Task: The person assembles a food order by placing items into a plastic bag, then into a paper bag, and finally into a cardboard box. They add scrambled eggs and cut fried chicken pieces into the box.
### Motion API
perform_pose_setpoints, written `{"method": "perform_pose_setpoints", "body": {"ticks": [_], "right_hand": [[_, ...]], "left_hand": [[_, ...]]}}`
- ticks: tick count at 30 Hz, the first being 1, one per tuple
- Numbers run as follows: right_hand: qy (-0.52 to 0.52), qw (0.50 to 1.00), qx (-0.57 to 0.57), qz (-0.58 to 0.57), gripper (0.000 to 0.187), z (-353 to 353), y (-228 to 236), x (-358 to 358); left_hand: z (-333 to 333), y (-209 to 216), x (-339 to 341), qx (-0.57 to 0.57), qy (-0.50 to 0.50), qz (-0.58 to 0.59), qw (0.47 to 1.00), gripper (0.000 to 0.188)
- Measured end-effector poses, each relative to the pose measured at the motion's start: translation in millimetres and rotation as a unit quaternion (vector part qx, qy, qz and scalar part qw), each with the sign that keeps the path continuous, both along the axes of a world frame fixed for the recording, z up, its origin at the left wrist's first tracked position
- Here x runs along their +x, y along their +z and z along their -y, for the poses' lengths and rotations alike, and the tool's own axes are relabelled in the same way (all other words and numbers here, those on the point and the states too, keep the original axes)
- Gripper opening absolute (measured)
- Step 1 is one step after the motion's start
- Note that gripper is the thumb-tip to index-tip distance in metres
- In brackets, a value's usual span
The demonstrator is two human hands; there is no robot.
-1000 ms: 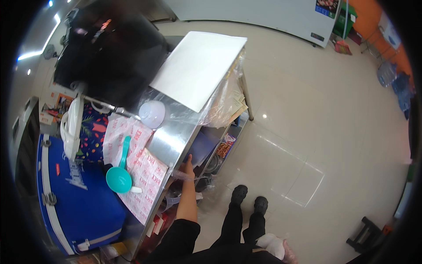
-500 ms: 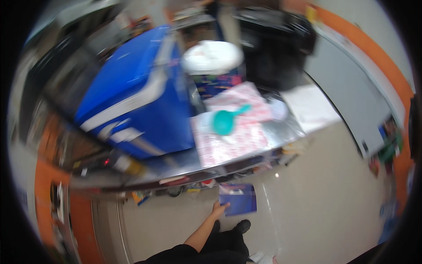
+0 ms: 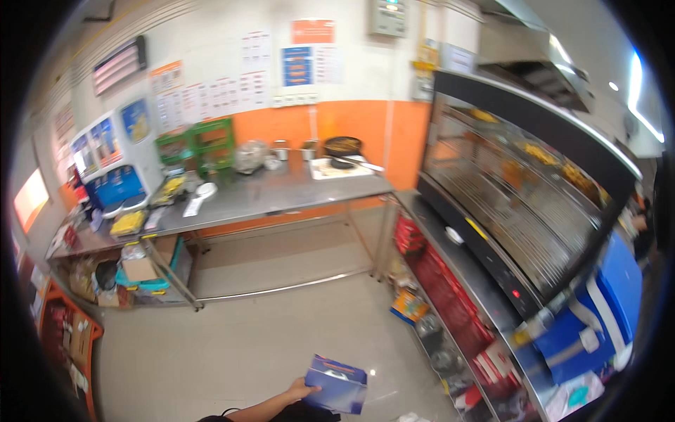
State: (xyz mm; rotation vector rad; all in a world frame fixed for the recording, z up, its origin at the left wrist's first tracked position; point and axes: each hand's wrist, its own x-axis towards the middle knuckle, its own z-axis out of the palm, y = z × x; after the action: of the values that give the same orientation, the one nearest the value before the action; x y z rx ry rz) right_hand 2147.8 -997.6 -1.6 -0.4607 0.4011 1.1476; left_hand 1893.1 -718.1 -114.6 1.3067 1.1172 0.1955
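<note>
My left hand (image 3: 301, 388) is closed on the left edge of a flat blue printed packet (image 3: 337, 385), low in the middle of the view. The packet is thin and four-cornered, with a pale picture on its face. Whether it is a box or a folder, I cannot make out. Tiled floor lies beneath it. My right hand is out of view. At the bottom edge, to the right of the packet, shows a bit of something white (image 3: 411, 417), too cut off to name.
A steel table (image 3: 281, 193) runs along the far wall, with green crates (image 3: 214, 144) and a black pan (image 3: 343, 146) on it. To the right, a glass display warmer (image 3: 520, 190) and a blue cooler box (image 3: 590, 316) top a counter with packed shelves below. An orange crate (image 3: 88, 337) stands left.
The view has swung left, toward the far wall and steel table. The cooler box has shifted from upper left to far right. My left hand still grips the blue packet.
</note>
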Motion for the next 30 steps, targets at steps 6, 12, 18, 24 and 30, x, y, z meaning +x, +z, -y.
{"method": "perform_pose_setpoints", "body": {"ticks": [6, 12, 18, 24, 30], "right_hand": [[0.176, 0.982, 0.071, -0.016, 0.062, -256.3, 7.1, -34.2], [0.297, 0.949, 0.107, 0.006, 0.054, -518.0, 0.1, -36.3], [0.324, 0.927, 0.173, 0.072, 0.065, -812.0, 26.0, -35.3], [0.337, 0.919, 0.159, 0.132, 0.055, -1066.1, 48.5, -42.5], [0.380, 0.882, 0.017, 0.277, 0.057, -1224.1, 35.3, -33.6]], "left_hand": [[-150.7, 82.1, -153.9, 0.073, 0.337, 0.095, 0.934, 0.035], [-307.7, 110.0, -207.5, 0.087, 0.488, 0.195, 0.846, 0.041], [-527.3, 129.6, -194.1, 0.143, 0.500, 0.237, 0.821, 0.044], [-729.4, 126.4, -176.9, 0.201, 0.553, 0.222, 0.778, 0.049], [-864.6, 110.4, -158.4, 0.244, 0.556, 0.089, 0.790, 0.070]]}}
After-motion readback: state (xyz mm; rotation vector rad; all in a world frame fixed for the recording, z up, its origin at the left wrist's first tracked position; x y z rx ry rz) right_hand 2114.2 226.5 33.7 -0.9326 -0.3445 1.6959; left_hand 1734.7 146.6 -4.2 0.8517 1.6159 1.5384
